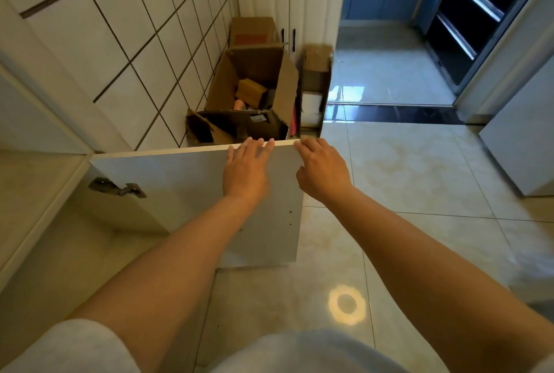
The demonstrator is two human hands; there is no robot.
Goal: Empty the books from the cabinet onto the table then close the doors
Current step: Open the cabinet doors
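The step in hand looks like the door-closing part of the task: no books show anywhere in view, and the cabinet interior [36, 192] visible at the left is bare as far as can be seen, though much of it is out of frame. The cabinet door [186, 192] stands swung open, its inner face toward the person, its hinge [118, 187] well to the left of the fingers. The left hand [245, 170] lies flat against this face with its fingers [254, 144] straight and released, their tips reaching the door's top edge. The right hand [322, 173] is just beside it at the door's free top corner, its fingers [305, 144] bent over the edge; whether they truly grasp it cannot be told. The door's top edge runs left to right, from the hinge side to the free side under the fingers; its long axis appears vertical. The next move likely calls for swinging the free edge about the hinge toward the cabinet opening. Beyond the fingers stand open cardboard boxes [254, 84] against the tiled wall [120, 42].
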